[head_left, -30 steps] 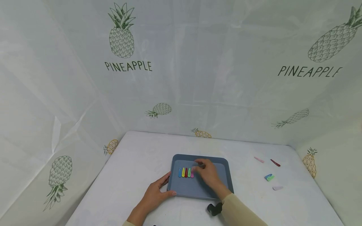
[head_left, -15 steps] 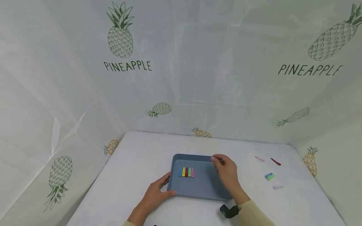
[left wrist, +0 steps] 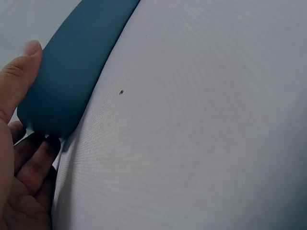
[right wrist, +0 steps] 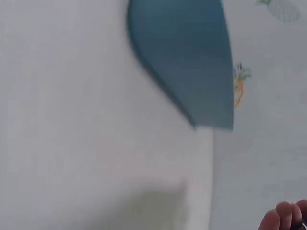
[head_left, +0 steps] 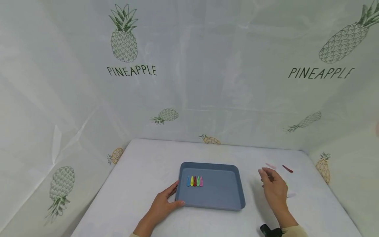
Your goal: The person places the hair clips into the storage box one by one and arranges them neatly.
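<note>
My left hand (head_left: 161,204) holds the left end of a blue-grey tray (head_left: 220,194); in the left wrist view the thumb lies against the tray's side wall (left wrist: 72,67) and the fingers curl at its edge. On the tray's left half, several snap hair clips stand in a row: blue (head_left: 188,181), yellow (head_left: 191,181), red (head_left: 195,181), green (head_left: 198,181) and pink (head_left: 201,181). Right of the tray, my right hand (head_left: 275,192) hovers over the table with loosely bent fingers and nothing visible in them. Only its fingertips (right wrist: 283,215) show in the right wrist view.
Loose clips lie on the white table (head_left: 157,158) at the right: light pink (head_left: 270,166), dark red (head_left: 287,169) and lilac (head_left: 291,195). A green one is mostly hidden behind my right hand. Pineapple-printed white sheeting (head_left: 207,82) surrounds the table.
My right hand has moved away from the pink clip in the row, across the tray's right edge, towards the loose clips. My left hand and the tray have stayed put.
</note>
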`<control>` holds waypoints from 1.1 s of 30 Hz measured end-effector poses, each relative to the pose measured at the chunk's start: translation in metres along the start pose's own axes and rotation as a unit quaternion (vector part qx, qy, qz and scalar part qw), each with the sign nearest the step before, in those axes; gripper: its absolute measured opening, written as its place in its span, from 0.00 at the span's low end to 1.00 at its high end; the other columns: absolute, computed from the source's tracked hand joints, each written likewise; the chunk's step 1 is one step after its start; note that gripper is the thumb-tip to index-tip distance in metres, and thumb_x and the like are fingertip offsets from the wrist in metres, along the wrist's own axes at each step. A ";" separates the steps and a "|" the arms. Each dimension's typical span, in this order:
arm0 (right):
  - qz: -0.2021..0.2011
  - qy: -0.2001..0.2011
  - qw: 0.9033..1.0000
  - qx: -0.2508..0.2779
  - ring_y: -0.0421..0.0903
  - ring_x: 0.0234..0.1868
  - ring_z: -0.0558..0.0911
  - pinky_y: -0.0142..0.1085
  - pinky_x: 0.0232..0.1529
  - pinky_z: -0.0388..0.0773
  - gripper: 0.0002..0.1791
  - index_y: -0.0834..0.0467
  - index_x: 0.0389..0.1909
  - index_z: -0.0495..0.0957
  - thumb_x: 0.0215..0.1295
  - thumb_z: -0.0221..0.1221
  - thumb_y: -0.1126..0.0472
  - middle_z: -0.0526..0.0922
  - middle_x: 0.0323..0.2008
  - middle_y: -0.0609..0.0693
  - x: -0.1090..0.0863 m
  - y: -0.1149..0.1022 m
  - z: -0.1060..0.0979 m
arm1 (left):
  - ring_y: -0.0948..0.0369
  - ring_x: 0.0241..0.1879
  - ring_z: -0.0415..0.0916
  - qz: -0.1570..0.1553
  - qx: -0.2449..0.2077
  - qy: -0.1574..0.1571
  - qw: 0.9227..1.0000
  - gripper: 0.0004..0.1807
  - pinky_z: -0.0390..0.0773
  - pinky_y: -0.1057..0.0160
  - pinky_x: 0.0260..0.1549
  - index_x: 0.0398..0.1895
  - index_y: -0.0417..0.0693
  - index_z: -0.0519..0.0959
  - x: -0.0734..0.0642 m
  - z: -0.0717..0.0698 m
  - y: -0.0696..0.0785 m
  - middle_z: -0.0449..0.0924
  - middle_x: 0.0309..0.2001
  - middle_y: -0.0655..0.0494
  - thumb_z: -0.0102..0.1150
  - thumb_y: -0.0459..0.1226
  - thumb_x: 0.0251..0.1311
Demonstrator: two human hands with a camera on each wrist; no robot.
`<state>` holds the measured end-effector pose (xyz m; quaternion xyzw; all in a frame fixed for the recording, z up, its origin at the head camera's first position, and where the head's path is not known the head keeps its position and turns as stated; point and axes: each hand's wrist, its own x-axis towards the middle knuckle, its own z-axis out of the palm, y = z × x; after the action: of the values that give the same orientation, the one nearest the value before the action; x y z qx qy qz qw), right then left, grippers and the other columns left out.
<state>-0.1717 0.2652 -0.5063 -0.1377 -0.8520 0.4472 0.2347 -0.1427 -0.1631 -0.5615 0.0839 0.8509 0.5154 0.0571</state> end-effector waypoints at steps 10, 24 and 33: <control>0.047 -0.028 0.989 -0.141 0.59 0.49 0.85 0.42 0.40 0.77 0.30 0.66 0.68 0.75 0.77 0.61 0.47 0.84 0.53 0.67 0.023 0.052 -0.055 | 0.48 0.74 0.72 0.001 0.001 0.007 1.000 0.50 0.65 0.34 0.74 0.82 0.57 0.65 0.000 0.001 0.000 0.75 0.74 0.51 0.76 0.57 0.57; 0.035 -0.160 0.966 -0.202 0.75 0.54 0.81 0.62 0.46 0.79 0.49 0.80 0.69 0.60 0.71 0.67 0.43 0.72 0.59 0.84 0.042 0.092 -0.095 | 0.50 0.74 0.71 -0.003 0.005 0.004 1.000 0.51 0.66 0.35 0.74 0.82 0.57 0.65 -0.001 0.002 0.002 0.72 0.75 0.52 0.76 0.57 0.57; 0.055 -0.201 0.953 -0.219 0.74 0.54 0.79 0.62 0.47 0.79 0.50 0.78 0.71 0.58 0.65 0.72 0.48 0.69 0.59 0.83 0.046 0.097 -0.089 | 0.48 0.74 0.71 0.001 0.001 0.003 1.000 0.50 0.66 0.34 0.74 0.82 0.56 0.64 -0.001 0.002 0.003 0.73 0.75 0.50 0.76 0.56 0.58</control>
<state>-0.1623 0.4024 -0.5298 -0.1397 -0.9497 0.2802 -0.0027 -0.1410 -0.1604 -0.5600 0.0835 0.8517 0.5145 0.0541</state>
